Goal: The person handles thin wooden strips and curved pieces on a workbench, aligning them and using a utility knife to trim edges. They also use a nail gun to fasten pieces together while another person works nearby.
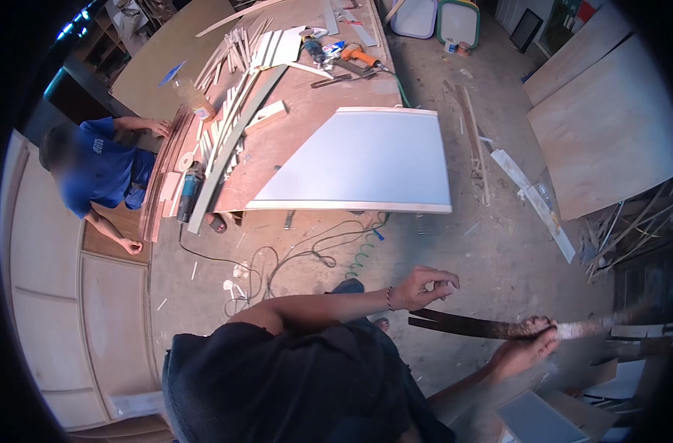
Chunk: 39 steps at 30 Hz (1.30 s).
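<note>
Bench (299,125): broad, brown-topped
White panel (366,164): lies on the bench's near end
Dark strips (469,328): above the floor (492,255), held in the right hand (525,351)
Right hand: fingers closed around the strips
Left hand (419,290): fingers half curled; cannot tell if holding anything

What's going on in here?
The person wearing the camera grips long dark strips in the right hand. Their left hand, fingers curled, is near the strips' ends. A white panel lies on the workbench ahead, and someone in a blue shirt is at its left side.
</note>
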Motion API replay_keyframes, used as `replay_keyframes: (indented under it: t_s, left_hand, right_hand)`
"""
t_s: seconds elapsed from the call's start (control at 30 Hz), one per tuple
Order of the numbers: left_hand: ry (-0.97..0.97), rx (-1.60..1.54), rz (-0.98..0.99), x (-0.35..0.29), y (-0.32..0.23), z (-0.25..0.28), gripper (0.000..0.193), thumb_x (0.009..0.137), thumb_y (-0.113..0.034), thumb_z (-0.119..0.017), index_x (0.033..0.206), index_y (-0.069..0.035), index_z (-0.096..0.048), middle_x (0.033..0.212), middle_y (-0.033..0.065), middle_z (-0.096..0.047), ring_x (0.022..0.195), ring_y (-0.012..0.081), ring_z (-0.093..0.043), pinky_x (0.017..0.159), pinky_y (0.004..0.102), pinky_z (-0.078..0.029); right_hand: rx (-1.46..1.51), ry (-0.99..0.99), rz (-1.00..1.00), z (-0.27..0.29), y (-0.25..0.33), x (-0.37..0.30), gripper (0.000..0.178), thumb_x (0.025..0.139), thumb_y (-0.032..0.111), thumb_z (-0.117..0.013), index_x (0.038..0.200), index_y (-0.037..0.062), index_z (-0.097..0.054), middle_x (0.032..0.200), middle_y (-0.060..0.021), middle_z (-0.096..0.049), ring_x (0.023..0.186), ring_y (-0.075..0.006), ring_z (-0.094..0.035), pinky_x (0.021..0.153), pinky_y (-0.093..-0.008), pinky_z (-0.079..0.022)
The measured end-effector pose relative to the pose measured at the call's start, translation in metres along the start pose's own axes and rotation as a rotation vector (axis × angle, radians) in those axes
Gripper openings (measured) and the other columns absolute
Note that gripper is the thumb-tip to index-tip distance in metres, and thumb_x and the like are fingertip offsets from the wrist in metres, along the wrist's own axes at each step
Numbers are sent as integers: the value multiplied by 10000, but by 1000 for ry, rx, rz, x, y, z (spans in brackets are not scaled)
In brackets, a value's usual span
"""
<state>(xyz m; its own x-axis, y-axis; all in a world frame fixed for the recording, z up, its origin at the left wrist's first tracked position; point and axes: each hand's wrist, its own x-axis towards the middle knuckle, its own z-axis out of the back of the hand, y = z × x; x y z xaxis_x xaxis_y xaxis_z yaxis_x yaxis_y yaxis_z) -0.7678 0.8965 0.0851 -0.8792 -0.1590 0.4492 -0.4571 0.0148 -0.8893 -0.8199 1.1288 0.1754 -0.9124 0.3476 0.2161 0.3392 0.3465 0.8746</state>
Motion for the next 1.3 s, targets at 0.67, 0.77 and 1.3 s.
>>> replay_keyframes:
  t_s: [0.67,0.77,1.3]
  left_hand:
    - [-621,-75,332,321,131,-56,219,928,-109,-730,1096,28,-703,866,40,-714,824,90,-647,788,269,-525]
    - [-693,30,324,367,155,-19,220,921,-120,-742,1070,41,-718,851,49,-721,787,81,-644,755,259,-528]
    - [-1337,396,182,573,188,145,199,930,-141,-734,1043,23,-734,855,7,-701,739,61,-594,691,231,-492]
  right_hand:
    - [-450,1159,-355,-139,-207,317,157,957,110,-675,1061,-8,-669,903,-26,-617,823,-84,-565,742,-247,-469]
    - [-367,1219,-478,-185,-256,349,186,963,139,-685,1083,-4,-674,935,-17,-634,823,-81,-569,752,-252,-474]
    - [128,2009,-256,-568,-408,474,239,964,137,-674,1132,-34,-659,939,-82,-706,855,-108,-652,738,-275,-518]
